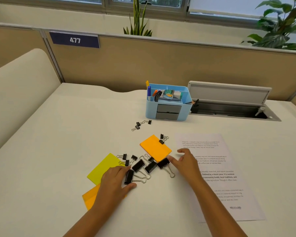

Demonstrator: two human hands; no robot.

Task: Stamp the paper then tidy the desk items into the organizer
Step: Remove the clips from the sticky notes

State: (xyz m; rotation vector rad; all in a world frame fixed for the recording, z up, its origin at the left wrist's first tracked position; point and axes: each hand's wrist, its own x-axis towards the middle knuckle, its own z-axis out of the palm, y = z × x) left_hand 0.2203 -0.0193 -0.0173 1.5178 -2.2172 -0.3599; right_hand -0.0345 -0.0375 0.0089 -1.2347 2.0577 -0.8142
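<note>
White desk (58,134), near edge — binder clips (144,166) are herded between left hand (115,178) and right hand (184,162), fingers spread, nothing gripped; light, stiff — best pinched by black bodies.

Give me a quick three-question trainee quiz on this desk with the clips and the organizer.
1. True or false: the paper already shows a RECEIVED stamp.
2. Which sticky pad does the left hand partly cover? A) the yellow pad B) the upper orange pad
3. Fill in: the binder clips lie on the desk, not yet in the blue ____.

Key: 1 true; 2 A; 3 organizer. The right hand reaches toward the clips with spread fingers.
</note>
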